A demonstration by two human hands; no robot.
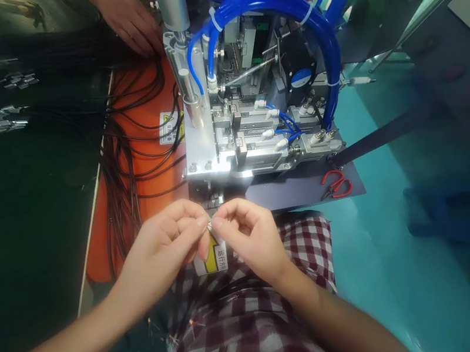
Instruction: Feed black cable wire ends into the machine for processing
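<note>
My left hand (pixel 175 233) and my right hand (pixel 252 235) meet fingertip to fingertip in front of the metal machine (pixel 263 139). Both are closed in a pinch around something small and pale between them, too small to name. Just below the fingers shows a white label with a yellow arrow (pixel 214 256). Black cables (pixel 127 183) lie in loops over an orange board (pixel 100 256) to the left of my left hand. The machine's front block sits just beyond my fingertips.
Another person's hand (pixel 130 19) rests on the cables at the upper left. Red-handled pliers (pixel 337 185) lie on the grey base plate (pixel 290 192) right of the machine. Thick blue air tubes (pixel 284 2) arch over the machine. Cable ends with metallic connectors (pixel 9 122) lie at far left.
</note>
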